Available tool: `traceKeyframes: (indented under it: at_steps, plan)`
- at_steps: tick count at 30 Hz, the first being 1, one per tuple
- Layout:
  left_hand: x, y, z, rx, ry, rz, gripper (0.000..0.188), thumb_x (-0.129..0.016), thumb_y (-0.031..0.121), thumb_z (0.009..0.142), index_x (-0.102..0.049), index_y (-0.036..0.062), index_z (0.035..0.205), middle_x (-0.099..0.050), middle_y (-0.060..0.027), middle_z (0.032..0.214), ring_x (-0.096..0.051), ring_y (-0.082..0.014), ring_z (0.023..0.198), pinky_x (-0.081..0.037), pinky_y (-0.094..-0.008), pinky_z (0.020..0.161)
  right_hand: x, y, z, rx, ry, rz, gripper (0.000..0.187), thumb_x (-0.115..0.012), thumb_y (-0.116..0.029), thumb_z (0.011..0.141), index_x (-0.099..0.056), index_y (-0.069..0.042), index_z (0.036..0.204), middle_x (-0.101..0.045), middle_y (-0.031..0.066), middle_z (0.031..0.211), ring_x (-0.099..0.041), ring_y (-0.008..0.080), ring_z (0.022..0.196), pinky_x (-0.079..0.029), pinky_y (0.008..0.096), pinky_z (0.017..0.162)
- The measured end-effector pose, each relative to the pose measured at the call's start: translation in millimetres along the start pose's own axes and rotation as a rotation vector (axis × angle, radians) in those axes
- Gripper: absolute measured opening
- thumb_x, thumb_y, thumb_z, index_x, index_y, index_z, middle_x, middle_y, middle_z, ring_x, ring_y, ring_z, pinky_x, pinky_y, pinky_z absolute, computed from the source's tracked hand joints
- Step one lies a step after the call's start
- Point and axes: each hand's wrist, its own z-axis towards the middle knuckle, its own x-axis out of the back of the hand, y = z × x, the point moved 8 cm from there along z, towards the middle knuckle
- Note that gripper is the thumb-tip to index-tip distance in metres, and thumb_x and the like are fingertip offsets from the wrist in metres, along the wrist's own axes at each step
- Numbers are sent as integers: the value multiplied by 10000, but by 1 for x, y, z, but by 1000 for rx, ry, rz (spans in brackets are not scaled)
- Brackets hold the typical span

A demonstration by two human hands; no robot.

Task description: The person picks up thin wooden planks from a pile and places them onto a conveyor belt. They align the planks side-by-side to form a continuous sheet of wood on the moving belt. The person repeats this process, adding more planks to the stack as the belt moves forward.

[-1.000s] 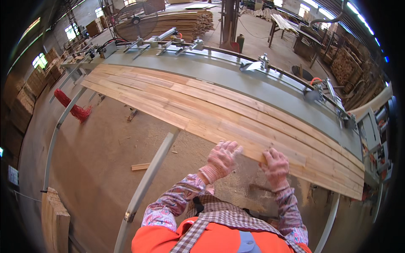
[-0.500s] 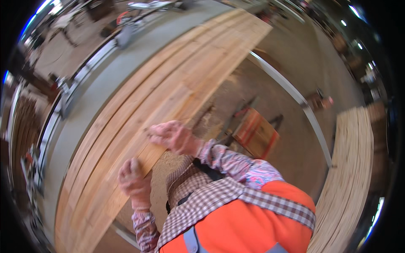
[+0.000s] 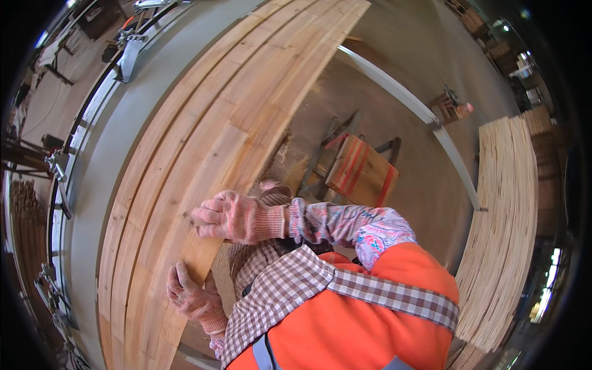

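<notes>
Several long wooden planks [image 3: 179,154] lie side by side on a grey work surface, running from the lower left to the upper right. My right hand [image 3: 231,217], in a pink knit glove, bends its fingers over the top of the nearest plank [image 3: 246,157] at its near edge; the thumb is hidden. Closer to me, my left hand [image 3: 192,297], gloved alike, holds the same edge with its fingers on top and its thumb beside the edge.
Metal clamps [image 3: 129,57] line the far side of the grey surface [image 3: 98,166]. Right of the planks stand a wooden board with red stripes [image 3: 361,169] and a pale metal rail [image 3: 394,86]. A tall stack of pale wood strips [image 3: 502,228] rises at the right.
The whole view has shifted and turned, so the planks look steeper and the stack nearer. My right forearm now lies more level. Both hands stay at the near plank edge.
</notes>
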Motion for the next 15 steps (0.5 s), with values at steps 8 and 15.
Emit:
traceKeyframes:
  at_steps: [8, 15]
  plan:
    - [23, 24, 20, 105, -73, 147, 931, -889, 344, 610, -505, 79, 1416, -459, -181, 1507, -418, -419, 1394, -362, -512, 1182, 47, 60, 0, 111, -345, 273, 487, -803, -346, 741, -690, -140, 1168, -579, 154, 1363, -589, 320, 1230, -513, 459, 987]
    - [-20, 92, 44, 188, -179, 66, 920, -765, 588, 689, -494, 136, 1444, -403, -221, 1545, -383, -448, 1416, -284, -603, 1193, 73, 139, 5, 210, -454, 336, 468, -793, -359, 768, -682, -116, 1152, -583, 155, 1338, -597, 350, 1223, -516, 476, 1017]
